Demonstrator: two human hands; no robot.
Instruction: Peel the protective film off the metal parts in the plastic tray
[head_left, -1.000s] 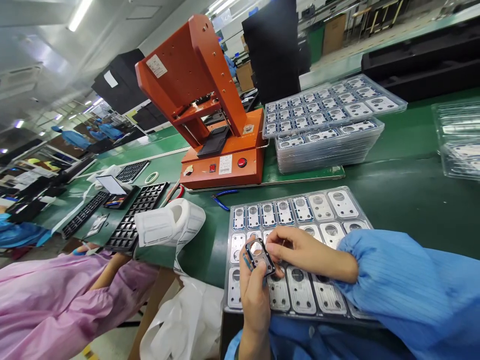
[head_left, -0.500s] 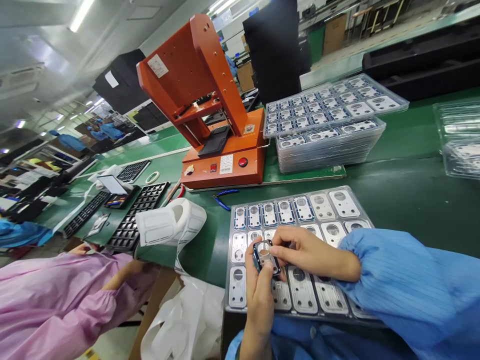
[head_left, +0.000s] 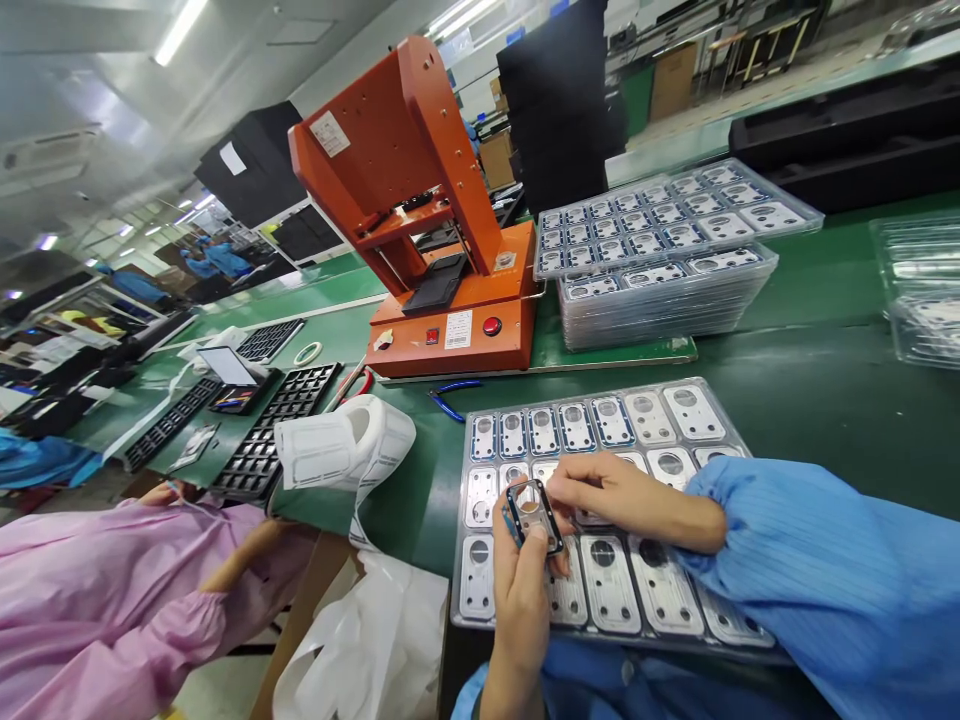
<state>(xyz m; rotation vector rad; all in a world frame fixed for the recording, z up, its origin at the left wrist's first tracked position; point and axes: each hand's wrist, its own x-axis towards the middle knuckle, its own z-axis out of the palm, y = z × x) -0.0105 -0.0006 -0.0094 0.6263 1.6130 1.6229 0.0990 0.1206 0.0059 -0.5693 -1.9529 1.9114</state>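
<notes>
My left hand (head_left: 519, 590) grips a small rectangular panel (head_left: 534, 515) with a dark rim and a round opening, its thumb on the face. The panel is tilted above a clear plastic tray (head_left: 463, 500). My right hand (head_left: 611, 495) is at the panel's right edge, thumb and fingers pinched together; whether a small piece is between them I cannot make out. Similar silvery plates, such as one at the front (head_left: 611, 585), sit in the tray's pockets, some with blue edges. Both hands and sleeves cover part of the tray.
Behind the tray stand an orange press (head_left: 457, 340) and a stack of filled trays (head_left: 660, 310). Blue-handled pliers (head_left: 450, 398) and a label roll (head_left: 367, 430) lie to the left. A co-worker in a pink sleeve (head_left: 172, 620) works at the left, near black trays (head_left: 281, 425).
My right thumb and fingers have drawn slightly back from the panel's face towards its right edge. The left hand keeps the panel nearly in place. The whole view has shifted a little.
</notes>
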